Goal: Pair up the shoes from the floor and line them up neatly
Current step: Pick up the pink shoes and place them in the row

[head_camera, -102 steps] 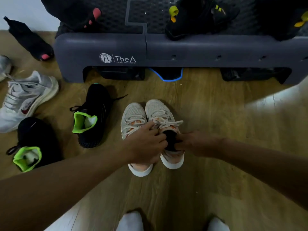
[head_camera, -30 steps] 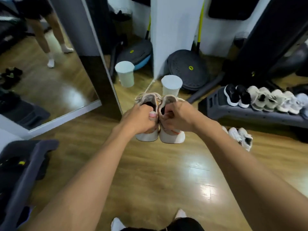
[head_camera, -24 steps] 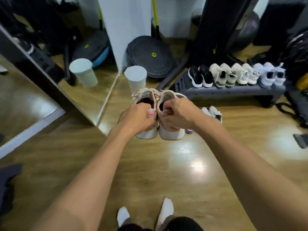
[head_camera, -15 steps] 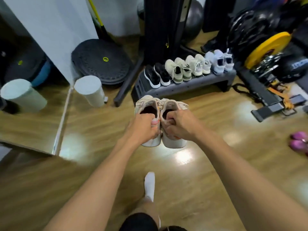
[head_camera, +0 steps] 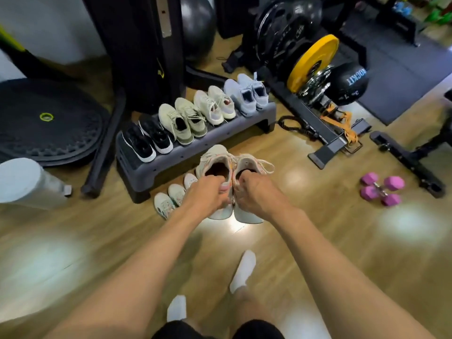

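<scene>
L hand (head_camera: 208,195) fingers curled on left beige shoe (head_camera: 215,165) heel, R hand (head_camera: 254,194) gripping right beige shoe (head_camera: 252,167) heel

1. Was a gym, plainly enough.
2. Held a yellow weight plate (head_camera: 311,61) and black plates (head_camera: 286,28), with a medicine ball (head_camera: 351,85) just beside.
3. Had pink dumbbells (head_camera: 381,189) on wooden floor (head_camera: 318,241), an exercise ball (head_camera: 198,25) behind.
4. Kept paired trainers (head_camera: 182,123) on an aerobic step (head_camera: 151,170).

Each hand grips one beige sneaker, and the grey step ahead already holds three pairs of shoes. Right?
Not quite. The head view shows four pairs on the grey step, not three: black pair, olive pair, white pair, pale blue pair. The left hand and right hand do each grip one beige sneaker.
</scene>
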